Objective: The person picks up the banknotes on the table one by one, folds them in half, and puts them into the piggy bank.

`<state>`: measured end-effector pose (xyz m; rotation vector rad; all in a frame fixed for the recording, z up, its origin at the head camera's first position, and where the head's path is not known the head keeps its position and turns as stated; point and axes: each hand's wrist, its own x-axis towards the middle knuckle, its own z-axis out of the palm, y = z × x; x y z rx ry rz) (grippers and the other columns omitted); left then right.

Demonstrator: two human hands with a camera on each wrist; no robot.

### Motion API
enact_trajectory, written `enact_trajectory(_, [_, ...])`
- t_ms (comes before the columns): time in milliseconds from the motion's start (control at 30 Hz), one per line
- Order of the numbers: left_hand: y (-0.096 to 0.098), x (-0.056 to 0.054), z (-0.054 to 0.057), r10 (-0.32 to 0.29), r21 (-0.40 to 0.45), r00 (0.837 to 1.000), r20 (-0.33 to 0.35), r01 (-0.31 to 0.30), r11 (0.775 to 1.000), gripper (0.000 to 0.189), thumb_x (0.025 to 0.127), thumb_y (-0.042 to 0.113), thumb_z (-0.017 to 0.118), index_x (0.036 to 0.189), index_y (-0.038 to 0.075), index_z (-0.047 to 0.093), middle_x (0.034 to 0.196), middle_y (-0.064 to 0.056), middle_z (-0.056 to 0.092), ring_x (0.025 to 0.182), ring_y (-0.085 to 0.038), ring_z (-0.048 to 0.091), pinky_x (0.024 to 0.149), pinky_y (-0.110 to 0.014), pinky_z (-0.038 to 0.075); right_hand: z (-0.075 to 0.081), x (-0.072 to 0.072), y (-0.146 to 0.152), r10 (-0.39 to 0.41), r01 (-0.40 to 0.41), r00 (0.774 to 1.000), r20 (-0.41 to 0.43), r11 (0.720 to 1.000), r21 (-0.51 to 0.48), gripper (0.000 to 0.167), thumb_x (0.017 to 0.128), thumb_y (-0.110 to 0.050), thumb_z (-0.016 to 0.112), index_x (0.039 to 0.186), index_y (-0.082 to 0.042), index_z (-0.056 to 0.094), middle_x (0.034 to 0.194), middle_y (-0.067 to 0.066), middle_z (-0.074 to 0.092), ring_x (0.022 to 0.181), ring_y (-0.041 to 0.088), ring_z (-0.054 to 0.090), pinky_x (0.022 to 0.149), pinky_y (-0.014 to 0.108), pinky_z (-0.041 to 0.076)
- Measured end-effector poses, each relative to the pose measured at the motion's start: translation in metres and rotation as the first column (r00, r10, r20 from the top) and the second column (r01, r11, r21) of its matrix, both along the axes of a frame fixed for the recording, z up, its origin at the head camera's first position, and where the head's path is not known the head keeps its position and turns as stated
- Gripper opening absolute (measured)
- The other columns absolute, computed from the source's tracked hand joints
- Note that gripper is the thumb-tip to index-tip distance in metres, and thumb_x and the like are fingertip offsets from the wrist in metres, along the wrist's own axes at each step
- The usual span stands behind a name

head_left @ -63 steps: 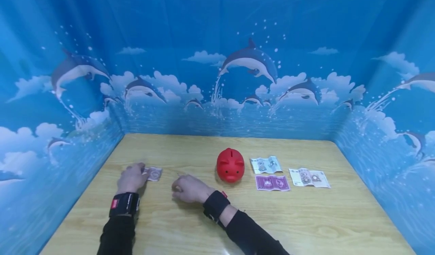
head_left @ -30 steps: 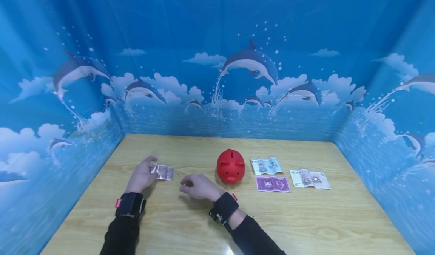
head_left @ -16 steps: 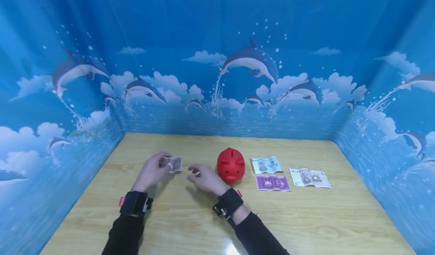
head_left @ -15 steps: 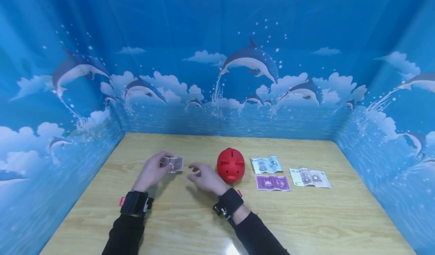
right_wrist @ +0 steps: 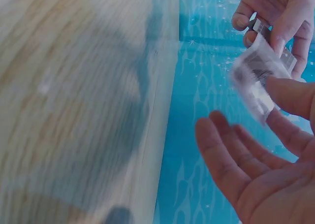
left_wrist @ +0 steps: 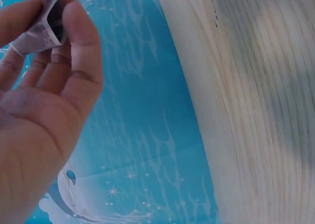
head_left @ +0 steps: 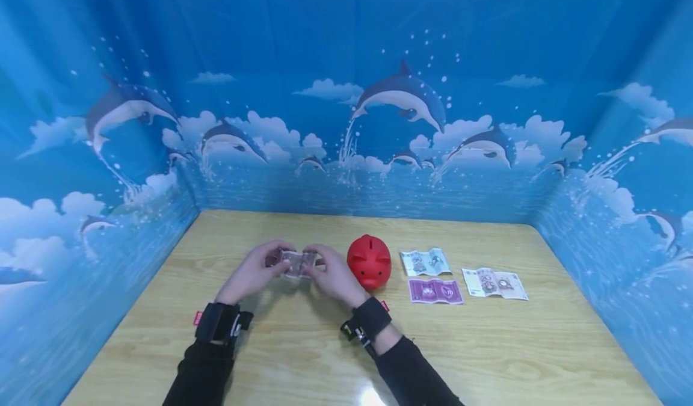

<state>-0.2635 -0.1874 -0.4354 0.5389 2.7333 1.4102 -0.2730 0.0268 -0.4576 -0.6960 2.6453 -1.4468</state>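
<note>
A small brownish-grey banknote [head_left: 296,264] with creases is stretched between both hands, left of a red piggy bank [head_left: 369,263]. My left hand [head_left: 255,272] pinches its left end between thumb and fingers; in the left wrist view the folded end of the banknote [left_wrist: 42,34] shows between them. My right hand [head_left: 337,275] pinches the other end. In the right wrist view the thumb lies on the banknote [right_wrist: 258,76], while the other fingers [right_wrist: 221,155] are spread away from it. The piggy bank's slot faces up, and it stands close behind the right hand.
To the right of the piggy bank lie a pale blue banknote [head_left: 425,263], a purple banknote [head_left: 435,291] and a whitish banknote [head_left: 495,284], all on the wooden table [head_left: 487,352]. A blue dolphin-print curtain [head_left: 303,183] closes in the back and sides.
The left hand has brought the banknote rightward from the table's left side, lifting it. The right hand, holding nothing before, has come to pinch the banknote's right end. The piggy bank stays put.
</note>
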Motion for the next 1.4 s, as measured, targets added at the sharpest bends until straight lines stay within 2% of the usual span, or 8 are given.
enact_trajectory(200, [0.001,0.0,0.0,-0.016,0.024,1.0,0.006,0.016,1.0,0.036,0.095,0.019,0.065,0.13,0.02,0.057,0.104,-0.007,0.066,0.094,-0.023,0.064,0.076,-0.034,0.055,0.003,-0.001,0.001,-0.037,0.036,0.999,-0.012,0.993,-0.11,0.019,0.096,-0.021,0.063,0.113,-0.013,0.068,0.108,0.003,0.071,0.098,0.017,0.066,0.082,0.028,0.054])
enact_trajectory(333, [0.003,0.0,0.001,0.026,0.053,1.0,-0.003,-0.025,0.998,0.054,0.095,0.023,0.065,0.144,0.018,0.045,0.129,-0.015,0.059,0.115,-0.034,0.06,0.091,-0.046,0.053,0.007,0.0,0.001,-0.085,0.08,0.996,-0.034,0.988,-0.131,0.021,0.096,-0.023,0.063,0.112,-0.011,0.07,0.104,0.004,0.072,0.095,0.016,0.067,0.079,0.027,0.055])
enact_trajectory(433, [0.006,0.001,0.003,0.069,0.074,0.997,-0.027,-0.067,0.995,0.055,0.095,0.022,0.066,0.145,0.014,0.044,0.14,-0.017,0.051,0.125,-0.038,0.053,0.097,-0.054,0.049,0.008,0.0,0.001,-0.121,0.116,0.992,-0.027,0.984,-0.135,0.023,0.095,-0.023,0.065,0.113,-0.011,0.071,0.102,0.003,0.073,0.091,0.013,0.066,0.075,0.026,0.054])
enact_trajectory(533, [0.007,0.002,0.003,0.102,0.051,0.993,-0.064,-0.099,0.994,0.046,0.094,0.021,0.067,0.137,0.011,0.053,0.136,-0.015,0.056,0.123,-0.036,0.055,0.096,-0.053,0.05,0.009,0.0,0.001,-0.135,0.13,0.991,-0.024,0.981,-0.144,0.023,0.094,-0.021,0.066,0.115,-0.012,0.071,0.1,0.003,0.072,0.087,0.011,0.064,0.071,0.024,0.052])
enact_trajectory(667, [0.011,0.002,0.001,0.086,0.011,0.993,-0.08,-0.086,0.996,0.038,0.092,0.028,0.069,0.126,0.011,0.063,0.125,-0.01,0.064,0.114,-0.031,0.061,0.09,-0.046,0.054,0.01,0.0,0.001,-0.133,0.125,0.99,-0.039,0.98,-0.154,0.025,0.095,-0.017,0.064,0.119,-0.014,0.07,0.101,0.002,0.071,0.086,0.01,0.06,0.067,0.022,0.049])
enact_trajectory(867, [0.018,0.002,-0.002,0.069,0.026,0.996,-0.052,-0.068,0.997,0.038,0.089,0.038,0.071,0.121,0.019,0.066,0.117,-0.004,0.067,0.109,-0.027,0.063,0.085,-0.04,0.056,0.01,0.0,0.002,-0.112,0.104,0.993,-0.038,0.98,-0.169,0.026,0.097,-0.016,0.06,0.121,-0.018,0.069,0.105,0.0,0.07,0.089,0.012,0.058,0.067,0.022,0.049])
enact_trajectory(1133, [0.026,0.002,-0.005,0.084,0.057,0.993,-0.082,-0.08,0.995,0.029,0.089,0.033,0.072,0.111,0.014,0.069,0.106,-0.004,0.07,0.097,-0.022,0.068,0.083,-0.038,0.057,0.01,0.001,0.001,-0.08,0.068,0.995,-0.057,0.98,-0.189,0.025,0.098,-0.015,0.059,0.121,-0.018,0.068,0.109,0.001,0.07,0.092,0.013,0.06,0.069,0.023,0.052])
enact_trajectory(1400, [0.03,0.003,-0.005,0.114,0.117,0.993,-0.029,-0.11,0.987,0.017,0.09,0.026,0.072,0.095,0.011,0.066,0.1,-0.009,0.072,0.089,-0.02,0.072,0.074,-0.033,0.058,0.009,0.001,0.0,-0.184,0.169,0.981,-0.054,0.962,-0.215,0.029,0.093,-0.019,0.068,0.122,-0.017,0.065,0.104,0.004,0.068,0.087,0.014,0.065,0.069,0.024,0.055])
